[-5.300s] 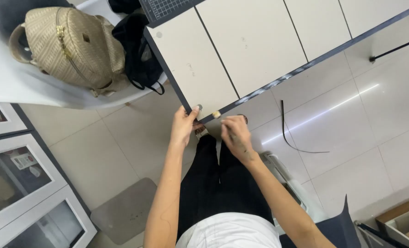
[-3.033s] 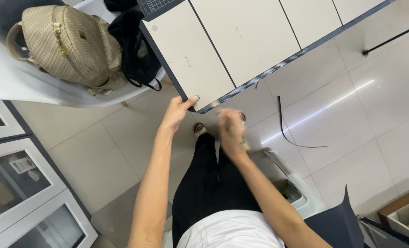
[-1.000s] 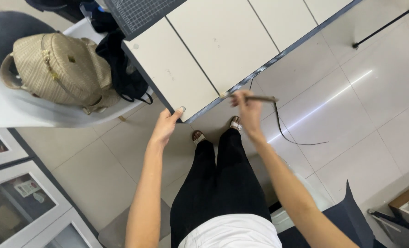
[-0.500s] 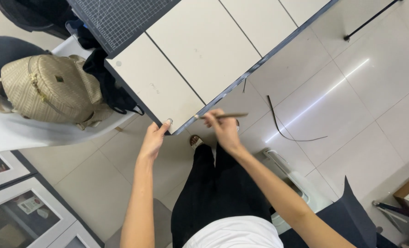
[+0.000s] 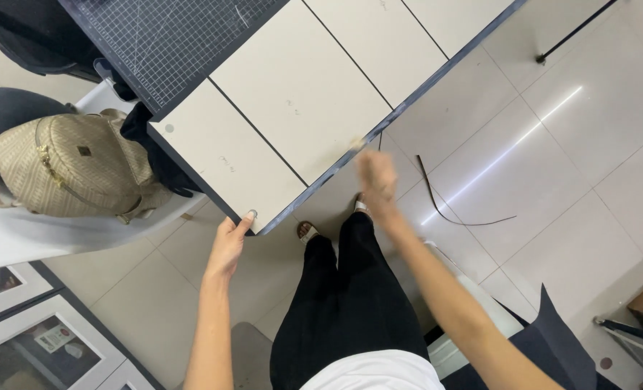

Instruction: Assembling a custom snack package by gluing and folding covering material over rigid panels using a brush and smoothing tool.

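Right hand (image 5: pixel 376 175) moved along table (image 5: pixel 300 94) edge, blurred, fingers unclear; left hand (image 5: pixel 229 242) pinches corner; backpack (image 5: pixel 68 170) nearby.

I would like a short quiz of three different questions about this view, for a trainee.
1. True or false: the left hand touches the corner of the table.
2. Which lies on the floor right of the feet?
A. a thin dark strip
B. a red ball
C. a cup
3. Fill in: the woven beige ____ rests on the white surface left of the table.

Key: 1 true. 2 A. 3 bag. The right hand is blurred near the table edge, so its grip cannot be judged.
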